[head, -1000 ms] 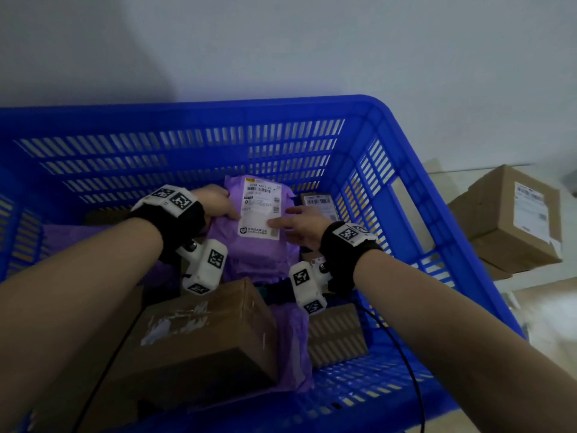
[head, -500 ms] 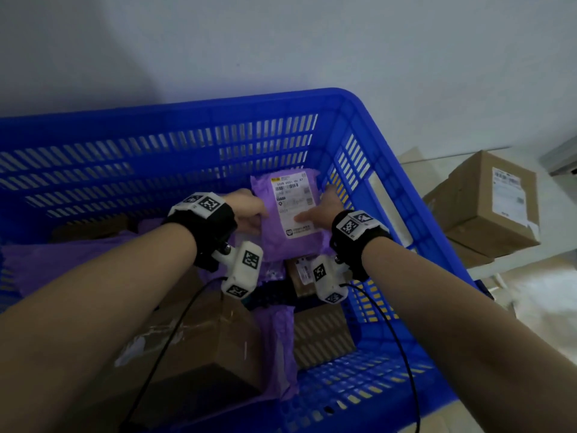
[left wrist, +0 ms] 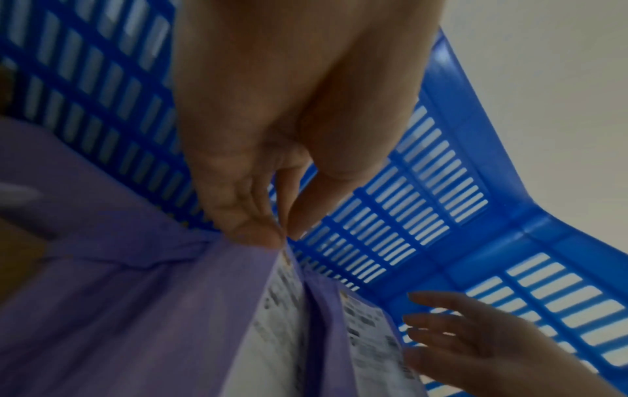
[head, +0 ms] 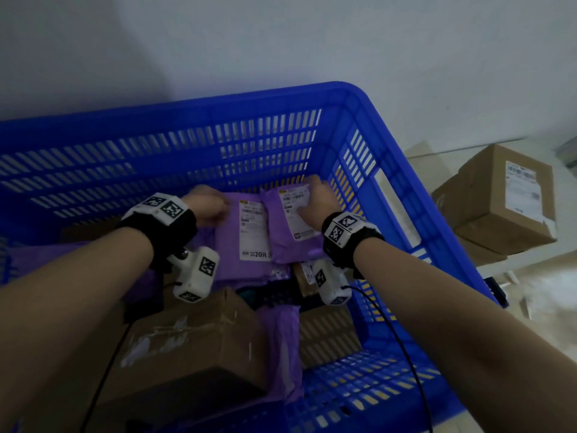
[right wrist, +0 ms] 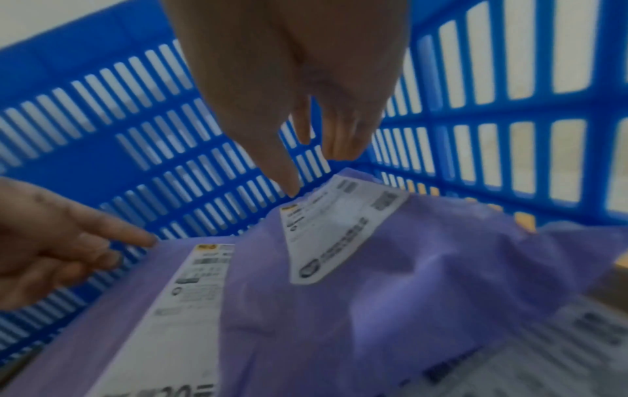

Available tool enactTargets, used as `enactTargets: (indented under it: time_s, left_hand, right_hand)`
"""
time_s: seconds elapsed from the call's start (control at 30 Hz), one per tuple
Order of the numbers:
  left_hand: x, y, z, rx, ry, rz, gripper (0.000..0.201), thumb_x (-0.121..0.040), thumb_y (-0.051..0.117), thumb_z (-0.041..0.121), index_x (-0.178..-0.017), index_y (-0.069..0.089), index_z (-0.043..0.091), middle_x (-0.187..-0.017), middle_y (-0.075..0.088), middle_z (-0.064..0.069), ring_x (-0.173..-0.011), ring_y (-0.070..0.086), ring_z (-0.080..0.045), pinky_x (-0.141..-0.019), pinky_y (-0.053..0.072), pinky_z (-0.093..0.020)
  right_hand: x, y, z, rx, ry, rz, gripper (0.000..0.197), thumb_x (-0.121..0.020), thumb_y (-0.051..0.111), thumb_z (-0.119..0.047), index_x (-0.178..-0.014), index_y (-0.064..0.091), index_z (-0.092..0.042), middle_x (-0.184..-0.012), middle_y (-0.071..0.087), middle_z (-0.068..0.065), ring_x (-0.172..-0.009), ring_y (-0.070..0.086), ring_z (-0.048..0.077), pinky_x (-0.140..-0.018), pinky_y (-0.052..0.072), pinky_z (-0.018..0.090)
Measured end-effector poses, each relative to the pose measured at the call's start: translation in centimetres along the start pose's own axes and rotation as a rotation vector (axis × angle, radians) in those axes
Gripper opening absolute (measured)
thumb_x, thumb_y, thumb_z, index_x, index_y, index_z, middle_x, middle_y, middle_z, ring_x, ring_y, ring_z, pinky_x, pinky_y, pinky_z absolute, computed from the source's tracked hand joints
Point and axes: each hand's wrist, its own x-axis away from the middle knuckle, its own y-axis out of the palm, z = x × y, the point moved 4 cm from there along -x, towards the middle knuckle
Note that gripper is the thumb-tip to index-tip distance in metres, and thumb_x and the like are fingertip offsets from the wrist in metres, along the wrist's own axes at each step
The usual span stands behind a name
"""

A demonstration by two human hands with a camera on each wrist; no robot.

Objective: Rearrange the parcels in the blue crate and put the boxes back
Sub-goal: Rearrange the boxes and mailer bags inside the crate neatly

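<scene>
The blue crate (head: 218,104) holds purple mailer parcels and brown boxes. Two purple parcels with white labels lean side by side in the far right corner. My left hand (head: 207,204) pinches the top edge of the left parcel (head: 229,245), thumb and fingers (left wrist: 265,233) meeting on its rim. My right hand (head: 315,198) lies with straight fingers on the right parcel (head: 281,235), one fingertip (right wrist: 290,188) touching the top of its label. A taped brown box (head: 193,339) lies near me in the crate.
A corrugated box (head: 327,335) and a small labelled box (head: 304,273) sit by the crate's right wall, with another purple mailer (head: 284,348) between the boxes. Outside, stacked brown boxes (head: 499,201) stand on a white surface at the right. A wall rises behind the crate.
The purple parcel both hands held has gone into the far right corner. My left hand has left it and now pinches a second purple parcel beside it.
</scene>
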Motion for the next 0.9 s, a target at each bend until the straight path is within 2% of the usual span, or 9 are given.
enactTargets:
  time_s: [0.1, 0.2, 0.3, 0.37, 0.5, 0.7, 0.77, 0.83, 0.9]
  left_hand:
    - [0.4, -1.6, -1.6, -0.166, -0.018, 0.092, 0.012, -0.084, 0.065, 0.009, -0.074, 0.06, 0.009, -0.082, 0.057, -0.01, -0.071, 0.053, -0.019, -0.07, 0.043, -0.026]
    - [0.3, -1.4, -3.1, -0.155, -0.074, 0.021, 0.022, -0.082, 0.071, 0.019, -0.091, 0.068, -0.001, -0.1, 0.068, -0.017, -0.088, 0.063, -0.027, -0.074, 0.05, -0.035]
    - [0.7, -0.5, -3.4, -0.053, -0.113, -0.056, 0.033, -0.084, 0.071, 0.019, -0.107, 0.064, -0.003, -0.107, 0.067, -0.018, -0.096, 0.066, -0.03, -0.068, 0.055, -0.035]
    - [0.6, -0.1, -3.2, -0.045, -0.103, -0.063, 0.025, -0.084, 0.07, 0.016, -0.099, 0.064, -0.002, -0.103, 0.066, -0.018, -0.094, 0.065, -0.03, -0.068, 0.056, -0.035]
    - [0.5, 0.3, -3.3, -0.077, -0.073, -0.045, 0.016, -0.087, 0.066, 0.009, -0.076, 0.056, 0.005, -0.088, 0.061, -0.015, -0.074, 0.06, -0.023, -0.055, 0.051, -0.03]
    - [0.8, -1.2, -3.8, -0.036, -0.026, 0.004, 0.018, -0.09, 0.059, 0.002, -0.075, 0.053, 0.01, -0.082, 0.055, -0.009, -0.071, 0.056, -0.018, -0.052, 0.051, -0.029]
    - [0.9, -2.5, -3.8, -0.032, 0.015, 0.046, 0.019, -0.089, 0.059, 0.003, -0.075, 0.054, 0.013, -0.084, 0.056, -0.008, -0.076, 0.058, -0.019, -0.058, 0.057, -0.032]
    - [1.0, -3.5, -3.7, -0.006, 0.037, 0.054, 0.018, -0.089, 0.059, 0.004, -0.075, 0.054, 0.014, -0.09, 0.057, -0.01, -0.085, 0.06, -0.024, -0.074, 0.058, -0.039]
    - [1.2, -4.6, -4.0, 0.004, 0.047, 0.058, 0.018, -0.09, 0.059, 0.005, -0.075, 0.054, 0.015, -0.088, 0.057, -0.01, -0.081, 0.059, -0.023, -0.07, 0.056, -0.038]
  right_hand:
    - [0.7, 2.7, -2.3, -0.145, -0.056, -0.222, 0.048, -0.08, 0.067, -0.005, -0.126, 0.052, -0.005, -0.105, 0.059, 0.012, -0.096, 0.058, 0.025, -0.088, 0.051, 0.038]
    - [1.7, 5.3, -3.2, -0.077, -0.087, -0.385, 0.056, -0.078, 0.075, -0.015, -0.13, 0.053, -0.008, -0.123, 0.058, 0.012, -0.107, 0.057, 0.025, -0.098, 0.047, 0.036]
    - [2.1, 6.3, -3.2, -0.05, -0.114, -0.393, 0.064, -0.078, 0.075, -0.019, -0.135, 0.048, -0.012, -0.135, 0.052, 0.011, -0.119, 0.053, 0.026, -0.099, 0.043, 0.032]
    - [2.3, 6.4, -3.2, -0.035, -0.118, -0.384, 0.066, -0.078, 0.075, -0.02, -0.137, 0.046, -0.012, -0.136, 0.051, 0.011, -0.121, 0.052, 0.026, -0.101, 0.042, 0.032]
    - [2.7, 6.4, -3.3, 0.021, -0.108, -0.422, 0.072, -0.08, 0.073, -0.022, -0.143, 0.039, -0.011, -0.142, 0.046, 0.011, -0.128, 0.047, 0.027, -0.105, 0.038, 0.033]
    - [2.9, 6.4, -4.0, 0.106, -0.094, -0.485, 0.072, -0.08, 0.074, -0.024, -0.14, 0.039, -0.007, -0.139, 0.047, 0.01, -0.125, 0.048, 0.027, -0.103, 0.04, 0.033]
    - [3.0, 6.4, -4.3, 0.109, -0.101, -0.469, 0.068, -0.08, 0.074, -0.024, -0.137, 0.042, -0.007, -0.136, 0.05, 0.01, -0.124, 0.049, 0.027, -0.098, 0.041, 0.032]
    - [3.0, 6.3, -4.4, 0.067, -0.101, -0.457, 0.066, -0.081, 0.073, -0.023, -0.136, 0.042, -0.007, -0.137, 0.05, 0.01, -0.124, 0.049, 0.027, -0.097, 0.041, 0.03]
    - [3.2, 6.2, -4.7, 0.024, -0.092, -0.455, 0.066, -0.081, 0.072, -0.024, -0.137, 0.041, -0.006, -0.139, 0.049, 0.011, -0.125, 0.049, 0.027, -0.098, 0.04, 0.03]
